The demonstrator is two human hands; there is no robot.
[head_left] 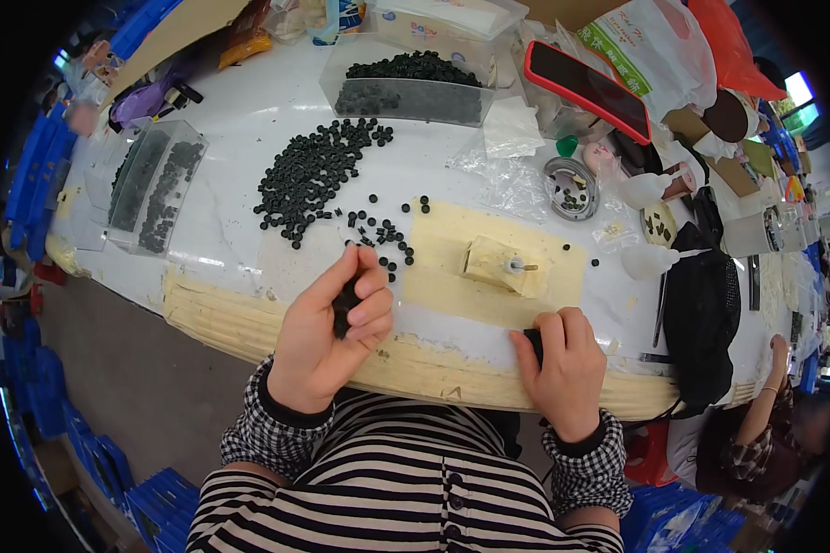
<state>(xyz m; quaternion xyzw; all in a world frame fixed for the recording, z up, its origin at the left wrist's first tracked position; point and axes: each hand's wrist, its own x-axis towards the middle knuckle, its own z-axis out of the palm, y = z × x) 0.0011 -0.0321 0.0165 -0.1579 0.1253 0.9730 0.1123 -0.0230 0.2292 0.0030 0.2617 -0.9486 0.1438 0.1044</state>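
- We see our left hand (327, 336) over the near edge of the white table (249, 129). Its fingers are curled shut around a few small black round plastic parts (345, 302).
- Our right hand (563, 364) rests on the table edge. Its fingers are folded down on one small black piece (533, 338) that peeks out by the thumb.
- Between our hands and a bit further away stands a small tan block with a thin metal pin sticking out (504, 264). It sits on a flat pale yellow pad (452, 276).
- A big loose pile of the same black round parts (314, 175) lies on the table, past our left hand. Some stray ones (383, 235) are scattered near the pad.
- Far back is a clear plastic box heaped with black parts (406, 88).
- On the left is a long clear tray with two rows of black parts (152, 189).
- A phone in a red case (586, 88) leans up at the back right.
- Near it is a small round metal tin (572, 189) with a few black parts inside.
- A black mesh bag (701, 313) lies at the right end of the table.
- Another person's arm in a dark red patterned sleeve (756, 433) shows at the lower right, well apart from our hands.
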